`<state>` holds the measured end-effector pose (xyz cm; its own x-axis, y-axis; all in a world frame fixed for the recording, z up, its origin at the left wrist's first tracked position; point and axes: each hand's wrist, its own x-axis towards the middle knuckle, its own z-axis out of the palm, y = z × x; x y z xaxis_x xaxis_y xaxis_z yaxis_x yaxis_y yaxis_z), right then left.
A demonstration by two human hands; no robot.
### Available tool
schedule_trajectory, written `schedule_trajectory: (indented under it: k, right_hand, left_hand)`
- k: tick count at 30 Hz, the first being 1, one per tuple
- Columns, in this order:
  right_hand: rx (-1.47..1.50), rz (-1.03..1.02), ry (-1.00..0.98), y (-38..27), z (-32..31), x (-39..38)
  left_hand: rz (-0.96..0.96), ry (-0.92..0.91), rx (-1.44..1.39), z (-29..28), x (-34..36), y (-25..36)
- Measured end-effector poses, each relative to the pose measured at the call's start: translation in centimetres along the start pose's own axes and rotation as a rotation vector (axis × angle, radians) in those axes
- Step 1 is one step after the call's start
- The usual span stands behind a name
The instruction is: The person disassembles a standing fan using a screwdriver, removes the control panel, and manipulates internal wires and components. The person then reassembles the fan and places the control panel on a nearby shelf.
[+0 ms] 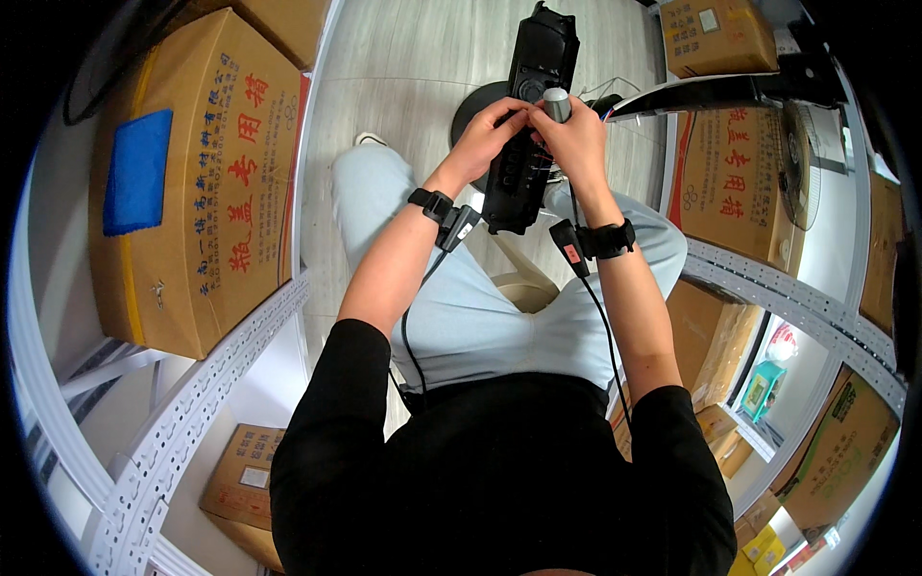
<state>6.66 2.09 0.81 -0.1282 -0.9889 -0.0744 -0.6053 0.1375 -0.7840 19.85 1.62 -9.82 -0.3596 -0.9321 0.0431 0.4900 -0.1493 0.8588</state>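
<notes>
A long black plastic housing [519, 187] with round recesses and thin loose wires lies in front of me, above my knees. My left hand [488, 142] reaches over it, thumb and fingers pinched together; whatever lies between the fingertips is too small to make out. Close beside it, my right hand [576, 142] is closed around a grey cylindrical handle [557, 104], its top end showing above the fingers. The fingertips of both hands meet over the housing. The handle's lower end is hidden by the right hand.
Behind the housing is a dark round base [471, 115] on the wood-look floor [375, 96]. A large cardboard box [202, 192] with a blue cloth [139, 173] sits on the left shelf. At right are a black curved arm [701, 94], a fan [799, 163] and metal shelving [788, 293].
</notes>
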Motion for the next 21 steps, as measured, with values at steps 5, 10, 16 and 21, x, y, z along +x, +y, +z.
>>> schedule_trajectory:
  k: [5,10,16,21]
  right_hand:
    - [0.053,0.016,0.017,-0.6,-0.5,0.6]
    - [0.201,0.047,0.002,0.2,-1.5,4.7]
    - [0.472,0.144,-0.073,1.4,-2.1,8.1]
    - [0.486,0.145,-0.042,0.9,-3.0,6.8]
  left_hand:
    - [-0.016,0.011,-0.089,0.3,-0.1,0.3]
    - [-0.038,0.024,-0.083,0.6,-0.5,1.5]
    - [-0.053,0.02,-0.07,0.5,-0.4,1.3]
    - [-0.035,0.013,-0.063,-0.1,-0.1,0.5]
